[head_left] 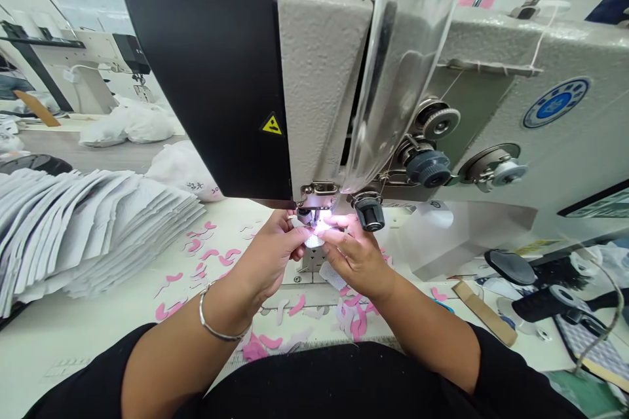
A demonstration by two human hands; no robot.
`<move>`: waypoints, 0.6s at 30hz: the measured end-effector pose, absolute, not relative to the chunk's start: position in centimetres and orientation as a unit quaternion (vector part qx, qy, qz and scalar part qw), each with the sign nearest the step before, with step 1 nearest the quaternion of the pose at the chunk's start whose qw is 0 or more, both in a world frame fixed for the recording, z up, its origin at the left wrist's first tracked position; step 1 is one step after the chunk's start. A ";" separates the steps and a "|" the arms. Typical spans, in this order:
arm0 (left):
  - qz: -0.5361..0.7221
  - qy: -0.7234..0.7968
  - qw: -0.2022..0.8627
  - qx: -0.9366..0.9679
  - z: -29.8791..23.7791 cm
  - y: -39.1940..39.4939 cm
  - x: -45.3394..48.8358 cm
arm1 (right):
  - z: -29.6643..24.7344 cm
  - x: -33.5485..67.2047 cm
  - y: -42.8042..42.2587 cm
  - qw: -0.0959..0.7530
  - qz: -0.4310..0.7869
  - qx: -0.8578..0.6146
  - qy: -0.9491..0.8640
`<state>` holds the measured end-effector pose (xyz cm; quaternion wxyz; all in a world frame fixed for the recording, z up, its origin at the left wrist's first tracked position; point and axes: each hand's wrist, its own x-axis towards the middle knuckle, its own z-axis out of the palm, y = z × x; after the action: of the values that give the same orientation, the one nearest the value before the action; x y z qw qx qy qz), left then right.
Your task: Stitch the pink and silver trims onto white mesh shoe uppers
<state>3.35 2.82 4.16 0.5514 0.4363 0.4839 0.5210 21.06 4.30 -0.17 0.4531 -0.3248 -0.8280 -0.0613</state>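
A sewing machine (324, 65) fills the middle of the view, its lamp shining brightly on the needle area. Under the needle lies a small white piece of fabric (314, 240), partly washed out by the glare. From the left, my left hand (282, 239) pinches its edge between thumb and fingers. My right hand (354, 252) grips the opposite side, fingertips close to the presser foot (308, 215). Just below my right hand is another whitish scrap (332, 276). Pink and white curved fabric pieces (354, 317) lie scattered on the table before me.
To the left stands a fanned stack of white sheets (93, 236), with white bags (184, 167) behind it. A black spool (543, 304), a brown strip (484, 313) and other small items crowd the right side. Another sewing machine (88, 69) stands farther back.
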 end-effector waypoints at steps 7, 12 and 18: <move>0.527 0.486 0.552 0.426 3.8 2.9 3.2 | 0.0 20.8 3.9 0.451 -0.072 -0.335 -0.824; 0.530 0.484 0.559 0.417 3.8 2.8 3.2 | -0.3 20.6 3.9 0.448 -0.094 -0.356 -0.815; 0.534 0.458 0.572 0.421 3.9 3.5 2.7 | -0.5 19.8 2.4 0.438 -0.148 -0.385 -0.799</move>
<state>2.72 3.54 3.88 0.5722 0.4207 0.4582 0.5344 19.75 2.36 -0.47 0.4383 -0.3849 -0.7987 -0.1476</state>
